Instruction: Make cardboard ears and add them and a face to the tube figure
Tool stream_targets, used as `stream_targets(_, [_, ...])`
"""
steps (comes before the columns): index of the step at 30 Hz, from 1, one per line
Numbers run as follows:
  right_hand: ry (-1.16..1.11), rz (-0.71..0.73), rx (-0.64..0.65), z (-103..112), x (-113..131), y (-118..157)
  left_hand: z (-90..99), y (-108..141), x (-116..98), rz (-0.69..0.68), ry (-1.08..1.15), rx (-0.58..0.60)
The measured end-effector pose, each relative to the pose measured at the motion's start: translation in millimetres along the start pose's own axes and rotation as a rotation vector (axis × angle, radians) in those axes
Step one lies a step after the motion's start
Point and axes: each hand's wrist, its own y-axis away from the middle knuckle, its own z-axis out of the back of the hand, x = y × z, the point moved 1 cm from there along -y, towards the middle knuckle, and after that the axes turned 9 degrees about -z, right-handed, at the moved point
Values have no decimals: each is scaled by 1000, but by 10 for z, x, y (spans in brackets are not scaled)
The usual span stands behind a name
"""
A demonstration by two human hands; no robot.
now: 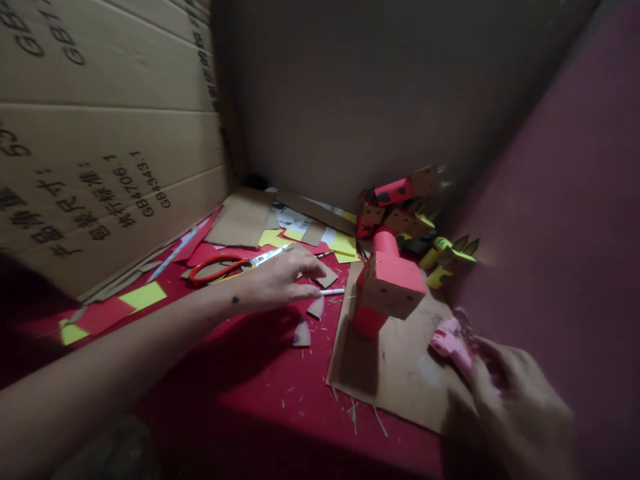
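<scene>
My left hand [287,275] reaches over the red-covered table, thumb and fingers apart. Its thumb is close to a thin white stick [333,291]; whether they touch I cannot tell. Two small curved cardboard pieces [301,335] with pinkish edges lie just below that hand. At the right, my right hand [523,400] is closed around a pink glue gun [453,343], partly hidden by the fingers. Between the hands a red and brown cardboard figure [393,287], with a boxy head and tube parts, stands on a brown board [405,387].
Red-handled scissors [220,267] lie behind my left wrist. Paper and cardboard scraps [243,217] cover the back. Several red and yellow cardboard figures [395,193] pile against the wall. A large printed carton [110,133] rises at left, and a pink wall [565,200] borders the right.
</scene>
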Motion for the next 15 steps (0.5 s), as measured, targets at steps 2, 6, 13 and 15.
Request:
stream_targets(2, [-218, 75, 125, -4, 409, 157, -30, 65, 35, 99, -49, 117])
stream_targets(6, [-248, 400, 580, -193, 1316, 416, -139, 37, 75, 197, -132, 166])
stream_targets(13, [-129, 298, 633, -532, 1684, 321, -400, -104, 143, 215, -298, 213])
stream_targets(15, [-126, 277, 639, -546, 1650, 290, -454, -105, 90, 234, -327, 215])
